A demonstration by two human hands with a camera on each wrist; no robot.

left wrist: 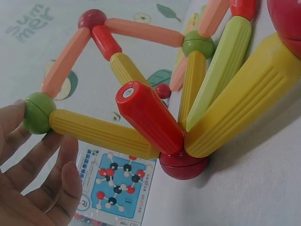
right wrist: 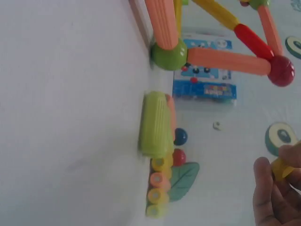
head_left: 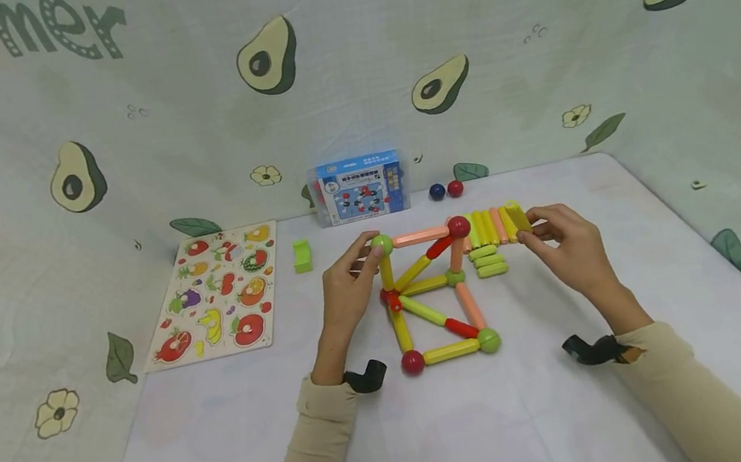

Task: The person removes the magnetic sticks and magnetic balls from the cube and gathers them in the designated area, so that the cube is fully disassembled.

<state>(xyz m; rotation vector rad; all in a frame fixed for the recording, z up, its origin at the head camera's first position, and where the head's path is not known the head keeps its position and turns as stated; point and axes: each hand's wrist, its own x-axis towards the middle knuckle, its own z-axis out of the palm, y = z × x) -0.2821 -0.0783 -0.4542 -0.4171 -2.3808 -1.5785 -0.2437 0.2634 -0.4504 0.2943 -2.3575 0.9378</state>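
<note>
My left hand (head_left: 347, 285) pinches a green ball (head_left: 382, 244) at the upper left corner of a frame of sticks and balls. In the left wrist view, that ball (left wrist: 38, 113) joins a yellow stick (left wrist: 101, 133) and an orange stick (left wrist: 67, 61). Off to the right, my right hand (head_left: 573, 251) holds a yellow piece (head_left: 518, 218) between thumb and fingers, above a row of sticks (head_left: 488, 227). Fingers hide part of this piece (right wrist: 282, 169) in the right wrist view. A short red stick (left wrist: 150, 117) juts from a red ball (left wrist: 183, 165) in the frame.
Three light green sticks (head_left: 489, 262) lie before the row. A blue ball (head_left: 436, 192) and a red ball (head_left: 455, 189) sit behind it. A boxed set (head_left: 361, 189) leans against the back cloth. On the left are a fruit board (head_left: 213, 294) and a green piece (head_left: 302, 256).
</note>
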